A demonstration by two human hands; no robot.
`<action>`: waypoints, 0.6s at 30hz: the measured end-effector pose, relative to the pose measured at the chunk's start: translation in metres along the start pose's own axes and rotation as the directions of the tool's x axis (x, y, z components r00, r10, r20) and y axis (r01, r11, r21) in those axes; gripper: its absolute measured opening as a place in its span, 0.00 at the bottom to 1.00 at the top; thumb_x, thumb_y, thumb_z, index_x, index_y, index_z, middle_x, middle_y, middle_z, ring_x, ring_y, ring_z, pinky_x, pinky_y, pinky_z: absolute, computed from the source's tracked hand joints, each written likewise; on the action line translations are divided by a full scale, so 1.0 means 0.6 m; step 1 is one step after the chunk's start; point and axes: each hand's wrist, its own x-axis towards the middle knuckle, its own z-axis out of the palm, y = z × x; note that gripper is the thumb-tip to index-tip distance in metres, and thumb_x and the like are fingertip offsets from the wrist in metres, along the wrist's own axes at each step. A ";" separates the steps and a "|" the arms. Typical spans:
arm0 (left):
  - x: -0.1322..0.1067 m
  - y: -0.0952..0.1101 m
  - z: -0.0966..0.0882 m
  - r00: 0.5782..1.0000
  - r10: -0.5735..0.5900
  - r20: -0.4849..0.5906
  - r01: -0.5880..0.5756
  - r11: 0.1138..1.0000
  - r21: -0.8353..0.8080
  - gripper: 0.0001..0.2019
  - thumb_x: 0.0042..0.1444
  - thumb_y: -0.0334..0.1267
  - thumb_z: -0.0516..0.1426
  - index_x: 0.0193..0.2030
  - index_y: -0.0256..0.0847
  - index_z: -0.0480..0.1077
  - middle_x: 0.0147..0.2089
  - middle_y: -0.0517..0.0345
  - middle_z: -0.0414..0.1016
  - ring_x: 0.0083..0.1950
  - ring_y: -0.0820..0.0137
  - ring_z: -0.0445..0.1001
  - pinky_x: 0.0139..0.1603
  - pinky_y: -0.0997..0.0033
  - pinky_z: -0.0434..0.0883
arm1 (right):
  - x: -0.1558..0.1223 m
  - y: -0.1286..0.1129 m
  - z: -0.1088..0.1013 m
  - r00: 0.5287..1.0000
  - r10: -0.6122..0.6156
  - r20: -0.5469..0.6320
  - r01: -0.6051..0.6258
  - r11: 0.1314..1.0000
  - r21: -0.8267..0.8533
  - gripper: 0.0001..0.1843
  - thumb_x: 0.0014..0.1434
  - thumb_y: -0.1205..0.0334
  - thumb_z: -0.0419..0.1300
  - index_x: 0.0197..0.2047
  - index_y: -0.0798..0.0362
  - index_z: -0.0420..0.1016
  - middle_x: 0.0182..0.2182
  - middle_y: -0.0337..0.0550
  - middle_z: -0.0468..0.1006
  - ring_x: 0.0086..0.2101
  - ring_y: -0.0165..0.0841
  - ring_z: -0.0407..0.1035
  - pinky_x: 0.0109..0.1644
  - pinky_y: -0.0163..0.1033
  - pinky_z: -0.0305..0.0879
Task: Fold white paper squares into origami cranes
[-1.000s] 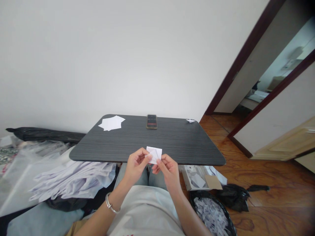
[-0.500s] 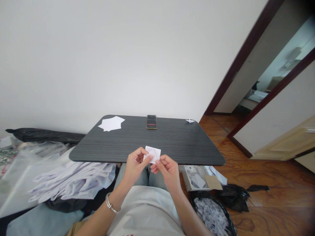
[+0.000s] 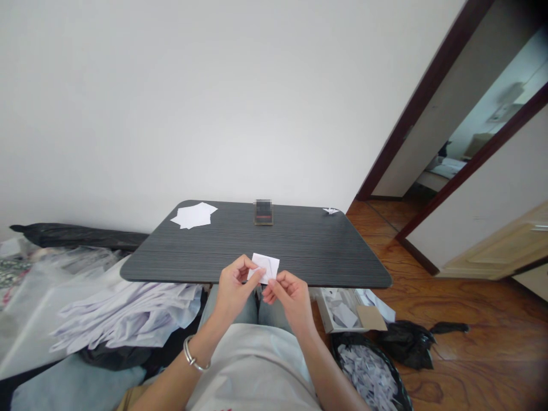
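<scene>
Both hands hold a small folded white paper (image 3: 266, 266) just above the near edge of the dark table (image 3: 308, 245). My left hand (image 3: 233, 286), with a silver bracelet on its wrist, pinches the paper's left side between thumb and fingers. My right hand (image 3: 289, 295) pinches its lower right edge. The paper shows crease lines and stands tilted toward me.
On the table lie a stack of white sheets (image 3: 194, 215) at the far left, a phone (image 3: 263, 212) propped at the far middle, and a small folded paper figure (image 3: 331, 210) at the far right. Crumpled papers (image 3: 128, 314) lie left; a box (image 3: 342, 311) and a black bag of scraps (image 3: 370, 371) sit right.
The hands and the paper have shifted slightly left and toward me; the pinch on the paper is tighter. Nothing else has moved.
</scene>
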 end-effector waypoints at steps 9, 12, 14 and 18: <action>0.001 -0.008 -0.006 1.000 0.003 -0.031 -0.002 1.000 0.025 0.10 0.45 0.37 0.61 0.23 0.37 0.64 0.22 0.64 0.65 0.24 0.77 0.65 0.22 0.79 0.67 | 0.002 0.000 -0.003 0.996 0.060 0.063 -0.061 0.998 0.015 0.14 0.48 0.52 0.63 0.25 0.56 0.72 0.19 0.41 0.79 0.19 0.28 0.71 0.22 0.30 0.67; 0.002 -0.006 -0.007 0.999 -0.007 -0.039 0.009 0.999 0.031 0.10 0.46 0.38 0.61 0.24 0.37 0.64 0.22 0.65 0.66 0.23 0.77 0.65 0.22 0.79 0.68 | 0.001 0.000 -0.006 0.994 0.054 0.097 -0.059 0.997 0.048 0.13 0.50 0.53 0.62 0.29 0.56 0.74 0.21 0.42 0.79 0.21 0.29 0.73 0.24 0.30 0.68; 0.002 -0.004 -0.008 0.999 -0.005 -0.040 0.007 0.999 0.039 0.10 0.46 0.38 0.60 0.24 0.38 0.63 0.22 0.65 0.66 0.23 0.77 0.65 0.22 0.79 0.67 | 0.001 -0.002 -0.006 0.992 0.041 0.122 -0.050 0.996 0.072 0.14 0.51 0.52 0.61 0.30 0.56 0.74 0.22 0.43 0.80 0.22 0.29 0.73 0.24 0.31 0.69; 0.001 -0.003 -0.005 0.999 0.026 -0.036 -0.023 0.997 0.075 0.09 0.47 0.37 0.60 0.24 0.37 0.64 0.22 0.65 0.66 0.23 0.77 0.65 0.23 0.80 0.66 | 0.001 -0.002 -0.004 0.994 0.034 0.100 -0.040 0.998 0.053 0.14 0.50 0.51 0.61 0.28 0.56 0.73 0.21 0.41 0.78 0.20 0.28 0.72 0.23 0.30 0.67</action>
